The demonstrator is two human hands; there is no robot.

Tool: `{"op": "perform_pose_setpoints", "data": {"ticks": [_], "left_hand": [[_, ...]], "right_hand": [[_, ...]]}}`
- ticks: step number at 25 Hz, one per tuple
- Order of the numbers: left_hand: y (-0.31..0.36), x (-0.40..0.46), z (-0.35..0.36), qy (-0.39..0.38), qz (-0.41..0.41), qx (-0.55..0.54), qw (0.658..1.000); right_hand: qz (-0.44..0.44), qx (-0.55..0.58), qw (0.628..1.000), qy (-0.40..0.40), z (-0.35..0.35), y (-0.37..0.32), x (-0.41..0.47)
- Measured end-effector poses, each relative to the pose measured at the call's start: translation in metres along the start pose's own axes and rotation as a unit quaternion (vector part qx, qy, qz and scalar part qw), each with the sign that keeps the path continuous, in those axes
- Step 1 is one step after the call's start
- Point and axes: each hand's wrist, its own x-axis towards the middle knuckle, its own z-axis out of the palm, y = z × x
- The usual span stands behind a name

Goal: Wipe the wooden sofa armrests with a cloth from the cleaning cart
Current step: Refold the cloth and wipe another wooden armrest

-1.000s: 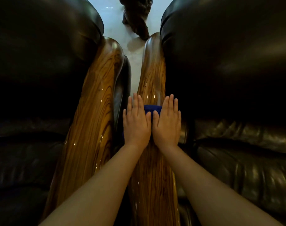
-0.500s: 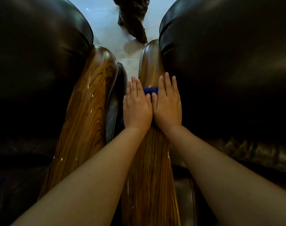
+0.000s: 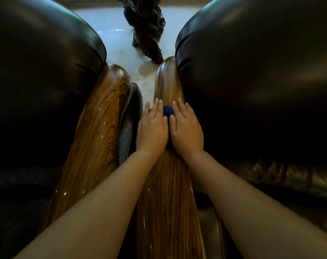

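Observation:
Two glossy wooden armrests run away from me, side by side. On the right armrest point(image 3: 168, 184) lies a dark blue cloth point(image 3: 168, 111), mostly covered by my hands. My left hand point(image 3: 152, 128) presses flat on the cloth's left part, its fingers reaching over the armrest's left edge. Beside it, my right hand point(image 3: 187, 128) presses flat on the right part, next to the leather cushion. Only a small patch of cloth shows between the two hands. The left armrest point(image 3: 95, 139) has nothing on it.
Dark leather sofa cushions bulge on the left point(image 3: 43, 71) and on the right point(image 3: 252, 81) of the armrests. A narrow gap separates the two armrests. Beyond their far ends lies a pale tiled floor point(image 3: 118, 40) with a dark carved wooden piece point(image 3: 146, 28) standing on it.
Both hands have slid the cloth forward along the right armrest, toward its far end. The fingers now curl slightly over the cloth, and less of it shows.

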Motion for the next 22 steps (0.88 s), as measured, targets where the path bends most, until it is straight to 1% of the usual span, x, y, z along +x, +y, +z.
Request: {"op": "perform_pose_setpoints", "data": {"ticks": [3,6,8,9,11,13,15,19,22], "left_hand": [[0.006,-0.047,-0.009,-0.005,0.01,0.038,0.999],[0.009,-0.078,-0.016,-0.055,0.007,0.054,0.997],[0.007,-0.085,-0.026,-0.084,0.009,0.032,0.996],[0.006,-0.087,-0.034,-0.084,0.024,0.025,0.996],[0.001,-0.091,-0.048,-0.052,0.09,0.045,0.994],[-0.002,-0.093,-0.056,-0.037,0.146,0.072,0.986],[0.0,-0.092,-0.056,-0.042,0.141,0.073,0.986],[0.008,-0.082,-0.056,-0.021,0.11,0.057,0.992],[0.009,-0.075,-0.062,-0.045,0.093,0.055,0.993]], "right_hand": [[0.015,-0.002,0.999,-0.03,-0.01,-0.009,-0.045],[0.021,0.01,0.996,-0.088,-0.019,-0.011,-0.07],[0.03,0.053,0.991,-0.122,-0.03,-0.009,-0.075],[0.038,0.07,0.99,-0.114,-0.038,-0.006,-0.077],[0.024,0.062,0.996,-0.056,-0.052,-0.001,-0.08],[-0.016,0.04,0.997,-0.057,-0.059,0.001,-0.083],[-0.024,0.032,0.996,-0.075,-0.061,0.0,-0.085],[-0.022,0.029,0.998,-0.057,-0.066,-0.007,-0.083],[-0.022,0.028,0.997,-0.075,-0.077,-0.007,-0.078]]}}
